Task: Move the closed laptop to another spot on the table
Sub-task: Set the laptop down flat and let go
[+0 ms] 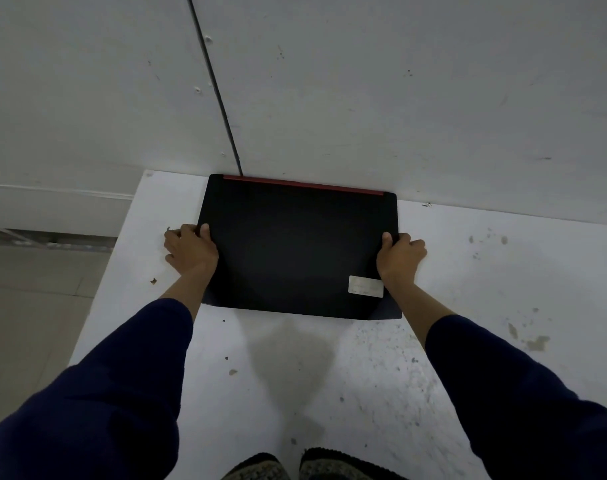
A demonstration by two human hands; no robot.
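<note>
The closed black laptop point(297, 245) has a red strip along its far edge and a pale sticker near its front right corner. It lies on the white table point(485, 289), its back edge against the wall. My left hand point(189, 251) grips its left edge, thumb on the lid and fingers curled under the side. My right hand point(401, 256) grips the right edge the same way. Both arms wear dark blue sleeves. Whether the laptop is lifted off the surface I cannot tell.
A grey wall point(399, 98) with a dark vertical seam rises right behind the laptop. The table's left edge point(108, 271) drops to a tiled floor. The tabletop is stained and chipped to the right and front. Two shoes point(305, 465) show at the bottom.
</note>
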